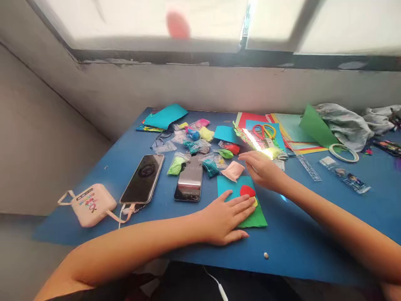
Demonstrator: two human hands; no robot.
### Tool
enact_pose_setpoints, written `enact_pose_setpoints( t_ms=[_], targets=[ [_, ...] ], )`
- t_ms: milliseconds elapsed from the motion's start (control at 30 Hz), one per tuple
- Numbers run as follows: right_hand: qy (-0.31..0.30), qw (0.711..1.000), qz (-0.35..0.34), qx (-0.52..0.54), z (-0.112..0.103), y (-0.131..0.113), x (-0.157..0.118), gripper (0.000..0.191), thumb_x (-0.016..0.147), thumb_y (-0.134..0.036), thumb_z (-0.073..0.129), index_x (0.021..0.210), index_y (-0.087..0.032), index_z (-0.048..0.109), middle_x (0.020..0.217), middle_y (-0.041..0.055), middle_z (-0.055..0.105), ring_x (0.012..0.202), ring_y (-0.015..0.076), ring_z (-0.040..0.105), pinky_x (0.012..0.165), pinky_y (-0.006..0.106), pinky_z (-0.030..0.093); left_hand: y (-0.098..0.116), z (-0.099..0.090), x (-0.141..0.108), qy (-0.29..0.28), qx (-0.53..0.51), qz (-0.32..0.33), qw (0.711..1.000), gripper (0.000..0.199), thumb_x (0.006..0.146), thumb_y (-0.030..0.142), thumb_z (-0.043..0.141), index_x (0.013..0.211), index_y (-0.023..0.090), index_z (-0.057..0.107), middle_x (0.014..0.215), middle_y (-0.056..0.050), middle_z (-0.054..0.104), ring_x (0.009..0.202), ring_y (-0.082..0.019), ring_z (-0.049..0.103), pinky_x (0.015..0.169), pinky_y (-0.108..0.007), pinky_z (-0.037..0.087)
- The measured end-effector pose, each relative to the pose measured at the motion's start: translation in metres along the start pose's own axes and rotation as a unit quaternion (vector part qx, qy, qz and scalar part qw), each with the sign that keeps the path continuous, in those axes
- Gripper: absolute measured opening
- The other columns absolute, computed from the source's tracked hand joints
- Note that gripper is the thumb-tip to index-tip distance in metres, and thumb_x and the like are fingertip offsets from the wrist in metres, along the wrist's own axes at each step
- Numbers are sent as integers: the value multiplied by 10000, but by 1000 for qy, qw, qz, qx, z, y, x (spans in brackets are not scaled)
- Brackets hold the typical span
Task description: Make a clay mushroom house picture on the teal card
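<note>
Left hand (227,217) flat, fingers together, pressing green paper (255,219) with red piece (247,191) near table (313,251) front edge. Right hand (261,169) open, empty, by clay bags (210,167). Risk: red piece shifting if pressure slackens.

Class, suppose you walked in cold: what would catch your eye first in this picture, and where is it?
Two bare hands at the centre: the left hand lies flat on a teal-and-green paper piece bearing a red shape, the right hand just beyond it. Behind them lie small bags of bright clay, with two phones to the left.
</note>
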State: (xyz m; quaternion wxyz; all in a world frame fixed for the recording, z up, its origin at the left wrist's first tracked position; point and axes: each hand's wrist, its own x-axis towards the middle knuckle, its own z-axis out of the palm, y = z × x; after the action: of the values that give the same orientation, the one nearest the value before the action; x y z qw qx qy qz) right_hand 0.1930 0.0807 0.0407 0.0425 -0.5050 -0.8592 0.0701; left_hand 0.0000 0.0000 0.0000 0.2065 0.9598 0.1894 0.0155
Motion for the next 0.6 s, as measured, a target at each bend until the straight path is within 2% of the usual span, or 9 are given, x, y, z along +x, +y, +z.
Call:
enact_pose_setpoints(
  t_ms=[133, 267, 433, 533, 600],
  targets=[
    [-38, 999, -23, -11, -13, -1, 31, 412, 954, -158, 315, 1258, -101, 587, 1219, 163, 655, 1140, 245, 606, 955, 359, 480, 6, -4, 1, 3, -20, -15, 1000, 656, 1010, 463, 318, 1527, 92, 159, 1604, -59, 104, 1506, -210, 150, 1210, -544, 144],
    [-75, 996, -26, -45, -25, -17, 56, 397, 969, -187, 307, 1246, -135, 587, 1246, 155, 646, 1144, 260, 603, 895, 343, 479, 7, -10, 1, -2, -32, -18, 999, 669, 1010, 464, 333, 1526, 89, 135, 1608, -40, 83, 1512, -181, 110, 1222, -521, 112],
    [-145, 983, 6, -113, -45, -39, 81, 311, 959, -288, 395, 1036, -135, 655, 932, 149, 717, 810, 259, 675, 633, 302, 429, 8, -12, 0, 1, -29, -14, 999, 657, 1014, 451, 327, 1522, 77, 144, 1608, -50, 104, 1511, -184, 115, 1220, -522, 133],
    [-161, 976, 19, -147, -51, -48, 93, 314, 951, -305, 413, 982, -128, 671, 819, 142, 709, 748, 259, 673, 593, 299, 391, 8, -11, 0, 11, -10, -9, 1000, 649, 1015, 459, 312, 1517, 71, 172, 1605, -63, 141, 1507, -194, 140, 1209, -525, 182],
    [-156, 974, 18, -163, -49, -52, 99, 297, 942, -270, 423, 985, -118, 674, 814, 149, 707, 768, 266, 676, 611, 304, 393, 7, -10, -1, 21, 18, -3, 1000, 637, 1016, 462, 300, 1502, 58, 222, 1596, -78, 197, 1498, -208, 183, 1195, -524, 229]
  ],
)
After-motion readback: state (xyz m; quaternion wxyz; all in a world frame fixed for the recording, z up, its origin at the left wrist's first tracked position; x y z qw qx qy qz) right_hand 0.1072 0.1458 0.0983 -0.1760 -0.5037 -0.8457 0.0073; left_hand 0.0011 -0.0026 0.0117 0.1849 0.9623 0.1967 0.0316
